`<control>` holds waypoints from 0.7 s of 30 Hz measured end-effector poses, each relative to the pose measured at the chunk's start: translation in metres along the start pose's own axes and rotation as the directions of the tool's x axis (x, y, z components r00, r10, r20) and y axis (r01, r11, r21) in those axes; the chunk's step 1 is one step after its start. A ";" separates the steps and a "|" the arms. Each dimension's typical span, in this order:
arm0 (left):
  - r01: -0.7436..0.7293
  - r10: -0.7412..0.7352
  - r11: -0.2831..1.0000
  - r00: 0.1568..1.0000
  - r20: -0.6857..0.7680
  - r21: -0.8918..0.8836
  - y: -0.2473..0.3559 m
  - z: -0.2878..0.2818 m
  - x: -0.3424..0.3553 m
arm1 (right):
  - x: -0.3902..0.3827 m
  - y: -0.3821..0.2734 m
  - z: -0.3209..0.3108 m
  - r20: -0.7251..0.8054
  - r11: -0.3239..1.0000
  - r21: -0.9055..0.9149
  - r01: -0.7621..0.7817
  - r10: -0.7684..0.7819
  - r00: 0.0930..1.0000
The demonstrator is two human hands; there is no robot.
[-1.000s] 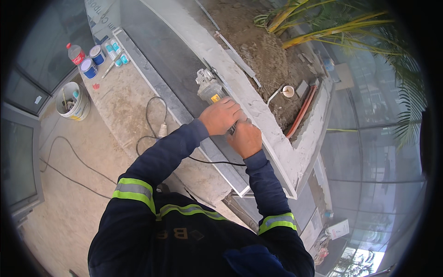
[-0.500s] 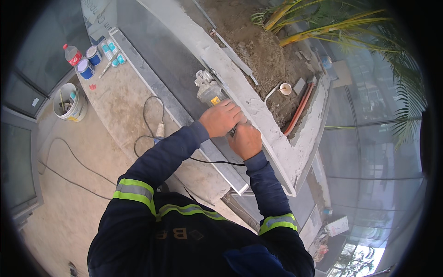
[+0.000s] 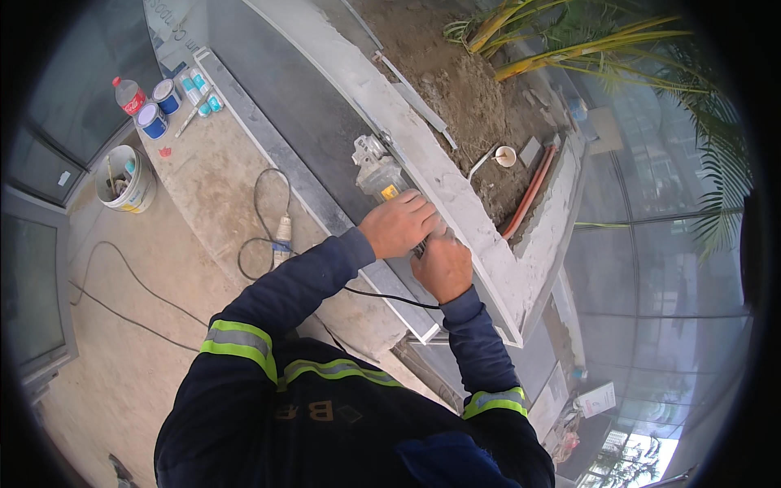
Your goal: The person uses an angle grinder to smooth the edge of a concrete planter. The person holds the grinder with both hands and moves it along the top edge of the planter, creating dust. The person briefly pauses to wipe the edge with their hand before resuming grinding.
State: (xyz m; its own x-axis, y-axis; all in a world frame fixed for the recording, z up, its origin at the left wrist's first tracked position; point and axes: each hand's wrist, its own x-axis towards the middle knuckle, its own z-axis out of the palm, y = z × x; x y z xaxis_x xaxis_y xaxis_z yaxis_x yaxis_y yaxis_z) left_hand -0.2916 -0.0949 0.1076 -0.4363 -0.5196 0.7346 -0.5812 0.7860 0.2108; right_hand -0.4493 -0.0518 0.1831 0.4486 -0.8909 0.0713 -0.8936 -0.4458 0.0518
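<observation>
- Dirt bed (image 3: 455, 98), upper right of the frame, edged by a rough white wall (image 3: 468, 203).
- Dark grey slab (image 3: 285, 73), running from the upper left toward the centre along that wall.
- Palm (image 3: 561, 57), upper right, fronds over the dirt.
- Bucket (image 3: 145, 195), left of the frame, upright, tools inside.
- Grinder (image 3: 378, 172), centre, over the slab and near the white wall; from where I stand, contact with either cannot be told.
- Left hand (image 3: 400, 225), centre: fingers curled closed over the grinder's body, behind its metal head.
- Right hand (image 3: 444, 267), just below and to the right: fingers folded round the grinder's rear end, tips hidden from me.
- Black cord (image 3: 390, 296), under the right wrist.
- Bottle (image 3: 128, 96), upper left, red cap, beside two blue tins (image 3: 152, 122).
- Cup (image 3: 506, 161), right of centre, on the dirt.
</observation>
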 end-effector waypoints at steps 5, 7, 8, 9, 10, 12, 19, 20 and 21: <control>-0.009 0.009 1.000 1.000 0.009 0.022 -0.016 0.002 0.001 | 0.016 0.002 0.011 0.017 1.000 0.000 -0.001 0.001 1.000; -0.005 0.004 1.000 1.000 0.025 0.029 -0.027 0.002 0.000 | 0.026 0.000 0.016 0.010 1.000 0.005 0.016 -0.016 1.000; 0.006 -0.007 1.000 1.000 0.031 0.021 -0.033 0.002 0.000 | 0.033 -0.001 0.018 0.002 1.000 0.008 0.010 -0.010 1.000; 0.018 -0.019 1.000 0.999 0.039 0.016 -0.039 -0.001 0.000 | 0.038 -0.002 0.020 -0.006 1.000 0.015 0.005 -0.005 1.000; 0.030 -0.030 1.000 0.998 0.048 0.011 -0.042 -0.002 0.000 | 0.042 -0.004 0.021 0.006 1.000 0.014 0.014 -0.014 1.000; 0.041 -0.041 0.999 0.998 0.041 0.001 -0.042 -0.005 -0.001 | 0.047 -0.006 0.019 0.031 0.999 0.008 0.036 -0.037 0.999; -0.017 0.017 1.000 1.000 0.007 0.012 0.002 0.003 0.005 | 0.001 0.008 0.004 0.044 0.999 0.001 -0.032 0.032 0.999; -0.010 0.010 1.000 1.000 -0.003 0.016 0.004 0.003 0.002 | -0.001 0.008 0.004 0.043 1.000 0.007 -0.026 0.025 0.999; -0.013 0.013 1.000 1.000 -0.015 0.015 0.006 0.003 0.003 | -0.003 0.006 -0.002 0.039 1.000 0.009 -0.029 0.028 0.999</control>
State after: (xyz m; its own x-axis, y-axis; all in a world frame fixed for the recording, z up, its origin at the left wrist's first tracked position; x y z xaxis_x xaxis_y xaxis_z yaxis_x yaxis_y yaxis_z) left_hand -0.2982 -0.0925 0.1095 -0.4331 -0.5042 0.7472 -0.5856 0.7876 0.1920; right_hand -0.4563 -0.0518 0.1854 0.4224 -0.9058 0.0340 -0.9061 -0.4210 0.0409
